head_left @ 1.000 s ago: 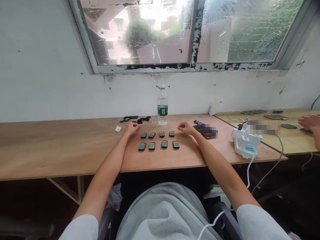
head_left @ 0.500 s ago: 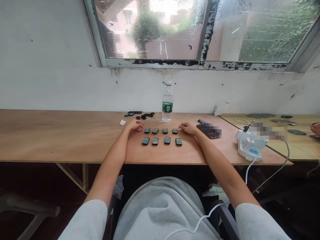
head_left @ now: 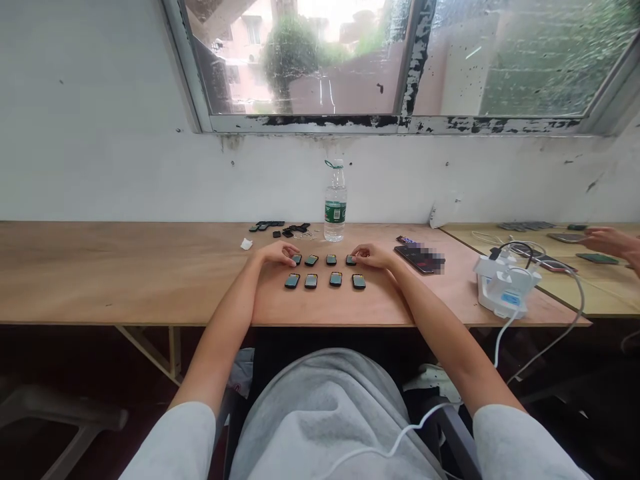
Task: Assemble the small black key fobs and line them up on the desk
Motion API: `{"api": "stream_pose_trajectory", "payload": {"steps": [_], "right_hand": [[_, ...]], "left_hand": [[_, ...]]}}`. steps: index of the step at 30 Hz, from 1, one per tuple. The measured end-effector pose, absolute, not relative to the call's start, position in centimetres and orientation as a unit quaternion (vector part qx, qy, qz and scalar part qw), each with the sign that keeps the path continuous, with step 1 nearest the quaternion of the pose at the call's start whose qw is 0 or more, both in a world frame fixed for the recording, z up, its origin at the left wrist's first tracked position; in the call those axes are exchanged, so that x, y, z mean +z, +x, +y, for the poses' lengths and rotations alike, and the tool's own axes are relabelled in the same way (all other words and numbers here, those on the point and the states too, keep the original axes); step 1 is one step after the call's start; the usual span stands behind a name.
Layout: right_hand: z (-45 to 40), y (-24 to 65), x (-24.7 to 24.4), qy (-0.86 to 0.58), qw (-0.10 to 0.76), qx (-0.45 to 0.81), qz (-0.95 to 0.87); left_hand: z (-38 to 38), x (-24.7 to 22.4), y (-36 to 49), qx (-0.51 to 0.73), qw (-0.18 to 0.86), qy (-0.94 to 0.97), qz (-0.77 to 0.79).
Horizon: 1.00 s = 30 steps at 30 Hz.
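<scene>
Two rows of small dark rectangular devices with grey-blue faces lie on the wooden table (head_left: 200,280) in front of me. My left hand (head_left: 280,253) has its thumb and fingertips closed on the leftmost device of the far row (head_left: 297,259). At the other end of that row, my right hand (head_left: 371,255) pinches the rightmost device (head_left: 351,261), covering part of it. Between them lie two more devices, one tilted (head_left: 311,260) and one straighter (head_left: 331,260). The near row, with one device at its left end (head_left: 292,281) and another at its right (head_left: 359,281), is untouched.
Behind the rows stands a water bottle (head_left: 335,212). Black parts (head_left: 296,230) and a white scrap (head_left: 246,244) lie back left. To the right are a phone (head_left: 416,259) and a white power strip (head_left: 501,293) with cables. A co-worker's hand (head_left: 607,240) is at far right.
Both my hands have moved inward onto the end devices of the far row. The co-worker's hand has come further into view at the right.
</scene>
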State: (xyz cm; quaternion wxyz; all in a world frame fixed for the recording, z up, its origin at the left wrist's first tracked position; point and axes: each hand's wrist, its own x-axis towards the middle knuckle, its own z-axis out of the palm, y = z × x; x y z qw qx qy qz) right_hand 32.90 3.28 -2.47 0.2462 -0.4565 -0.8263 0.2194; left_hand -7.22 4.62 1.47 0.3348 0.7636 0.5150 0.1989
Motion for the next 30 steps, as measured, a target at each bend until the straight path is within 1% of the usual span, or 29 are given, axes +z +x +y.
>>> {"api": "stream_pose_trajectory", "payload": {"steps": [6,11,15,19,23,26,28,30], "right_hand": [[3.3,32.8,-2.6,-0.436,0.255,0.217,-0.835],[3.3,32.9,-2.5,-0.445,0.251,0.219,-0.831],[3.5,32.9,-2.6,-0.445,0.254,0.213,-0.832],[3.9,33.0,-3.1,-0.430,0.258,0.231,-0.834],[4.2,33.0,-3.3,-0.430,0.256,0.236,-0.833],[4.0,33.1,-3.2,-0.439,0.252,0.229,-0.831],[3.8,33.1,-3.0,-0.446,0.252,0.227,-0.828],[3.7,33.0,-2.8,-0.446,0.248,0.226,-0.830]], "left_hand": [[5.4,0.5,-6.8,0.194,0.305,0.776,0.517],[5.8,-0.4,-6.1,0.219,0.291,0.812,0.456],[6.0,-0.6,-5.3,0.185,0.289,0.847,0.405],[6.3,-0.6,-4.3,0.133,0.242,0.896,0.349],[6.5,-0.9,-3.5,0.128,0.240,0.901,0.339],[6.8,-1.1,-4.0,0.147,0.244,0.884,0.371],[6.9,-1.1,-5.2,0.191,0.226,0.846,0.444],[6.8,-1.1,-6.7,0.255,0.186,0.793,0.521]]}}
